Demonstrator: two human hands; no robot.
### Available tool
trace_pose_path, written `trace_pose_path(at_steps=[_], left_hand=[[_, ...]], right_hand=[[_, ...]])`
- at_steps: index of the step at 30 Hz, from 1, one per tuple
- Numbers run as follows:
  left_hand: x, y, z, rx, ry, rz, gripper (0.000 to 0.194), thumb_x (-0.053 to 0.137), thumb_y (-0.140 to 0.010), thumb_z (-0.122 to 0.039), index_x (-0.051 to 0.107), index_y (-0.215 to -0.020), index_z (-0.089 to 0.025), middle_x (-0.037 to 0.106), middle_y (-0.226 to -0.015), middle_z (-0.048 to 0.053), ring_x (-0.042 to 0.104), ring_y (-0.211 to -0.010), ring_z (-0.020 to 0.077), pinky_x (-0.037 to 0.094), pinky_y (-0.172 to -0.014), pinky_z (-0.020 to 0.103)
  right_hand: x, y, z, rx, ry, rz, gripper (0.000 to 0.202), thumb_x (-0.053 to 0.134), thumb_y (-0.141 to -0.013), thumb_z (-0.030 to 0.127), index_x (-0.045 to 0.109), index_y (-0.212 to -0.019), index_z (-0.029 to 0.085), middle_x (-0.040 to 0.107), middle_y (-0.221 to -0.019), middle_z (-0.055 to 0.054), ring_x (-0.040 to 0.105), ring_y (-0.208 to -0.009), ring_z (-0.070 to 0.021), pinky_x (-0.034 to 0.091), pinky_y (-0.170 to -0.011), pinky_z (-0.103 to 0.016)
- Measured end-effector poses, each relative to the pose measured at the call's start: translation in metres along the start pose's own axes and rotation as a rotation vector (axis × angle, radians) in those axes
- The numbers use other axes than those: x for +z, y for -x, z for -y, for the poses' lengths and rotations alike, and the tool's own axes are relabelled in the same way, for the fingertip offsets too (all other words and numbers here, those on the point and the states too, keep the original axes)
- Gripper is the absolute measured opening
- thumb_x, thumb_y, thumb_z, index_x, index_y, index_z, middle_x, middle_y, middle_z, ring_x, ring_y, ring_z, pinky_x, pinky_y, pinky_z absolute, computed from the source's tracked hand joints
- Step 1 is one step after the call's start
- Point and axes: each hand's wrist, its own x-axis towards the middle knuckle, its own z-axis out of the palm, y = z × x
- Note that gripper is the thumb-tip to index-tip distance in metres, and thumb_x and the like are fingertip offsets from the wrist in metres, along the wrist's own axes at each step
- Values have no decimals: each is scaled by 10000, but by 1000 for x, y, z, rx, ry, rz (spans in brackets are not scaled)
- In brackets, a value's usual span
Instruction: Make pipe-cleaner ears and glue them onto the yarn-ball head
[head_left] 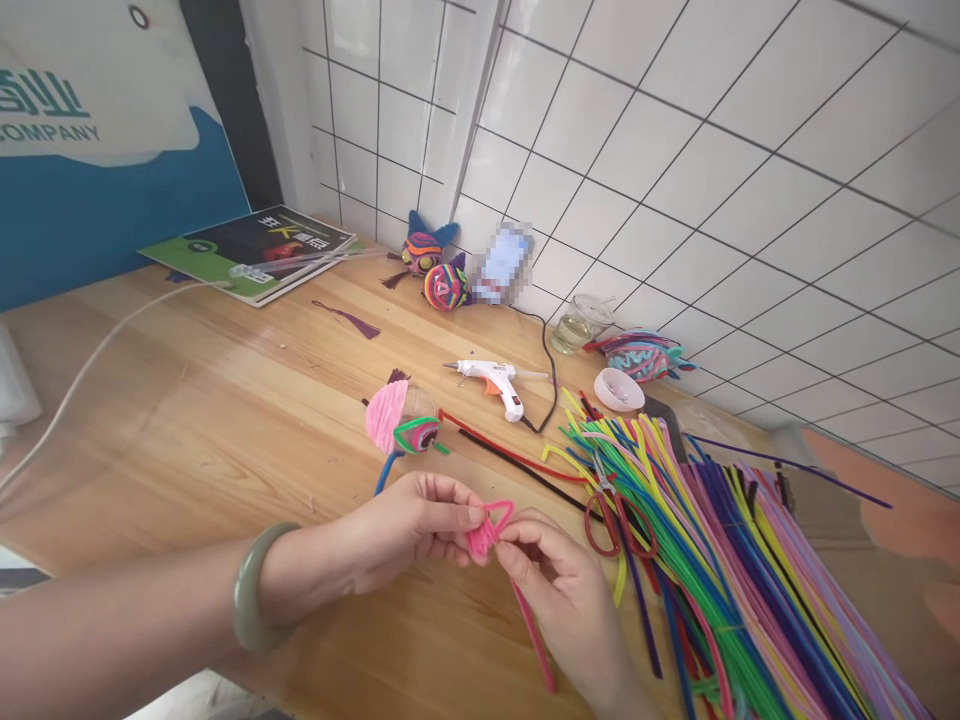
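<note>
Between my hands is a bright pink pipe cleaner [484,535], bent into a small wound bundle with a loop at its top. My left hand [420,520], with a pale green bangle on its wrist, pinches the bundle from the left. On the other side my right hand [559,590] has thumb and forefinger closed on the pink strand, and a loose end hangs below it. Just beyond lies a round craft piece [387,415], partly wrapped in pink, with a green-edged eye [417,435] and a blue strand.
Many coloured pipe cleaners [720,540] lie at right, with red-handled scissors [619,510] on them. A white glue gun [491,380] with a cord lies mid-table. Finished craft figures [446,285], a phone [504,262], a glass jar [577,325] and a small bowl [619,389] stand near the tiled wall.
</note>
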Motion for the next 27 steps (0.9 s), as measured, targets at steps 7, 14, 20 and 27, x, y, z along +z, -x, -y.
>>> trace_pose_path(at_steps=[7,14,20,27], left_hand=[[1,2,-1,-78,59,77,86,640,-709,-179,631,-729,-97,641,-640,48,594,-560,99,453,-605,210],[2,4,-3,-128,95,141,36,619,-701,-136,631,-712,-104,635,-623,35,581,-527,93,462,-593,215],[1,5,-3,-200,82,184,53,651,-661,-137,646,-704,-107,635,-599,20,573,-523,99,471,-543,214],[-3,3,-1,-278,62,221,45,629,-662,-102,647,-703,-95,646,-572,13,583,-487,85,465,-518,188]], right_hand=[[0,5,1,-173,56,1,131,489,-839,143,598,-818,213,618,-831,-26,589,-826,-157,475,-726,-256],[0,5,7,-234,53,-21,121,534,-809,119,618,-772,197,630,-773,-18,598,-744,-140,486,-659,-232],[5,14,-6,-59,-18,-101,177,641,-750,268,592,-905,199,642,-659,-5,546,-474,-115,459,-416,-207],[0,9,1,-303,8,18,191,640,-753,181,633,-930,251,680,-721,-15,620,-619,-150,500,-560,-228]])
